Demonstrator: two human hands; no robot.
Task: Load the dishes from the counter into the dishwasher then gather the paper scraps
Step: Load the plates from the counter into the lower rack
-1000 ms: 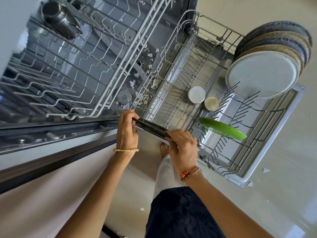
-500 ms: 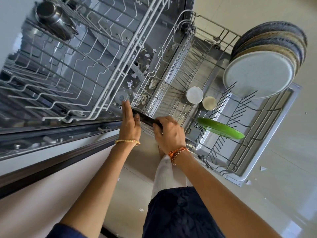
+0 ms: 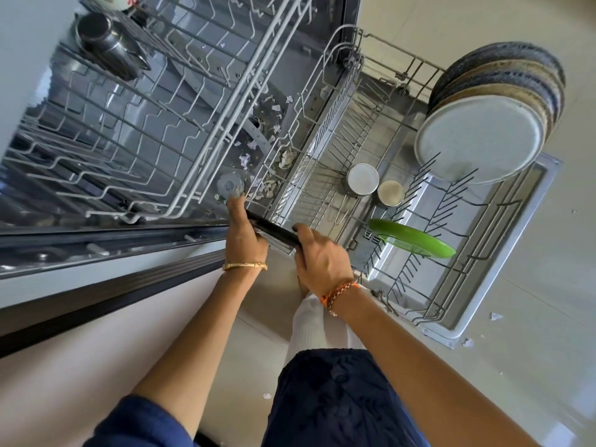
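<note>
- Left hand [image 3: 244, 233] and right hand [image 3: 319, 256] each grip the dark handle [image 3: 274, 230] of the lower rack [image 3: 451, 285].
- The green plate [image 3: 416, 238] stands just right of the grip.

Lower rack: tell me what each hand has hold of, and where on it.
Both hold the lower rack's dark front handle bar: the left hand at its left end, the right hand gripping its right end.
</note>
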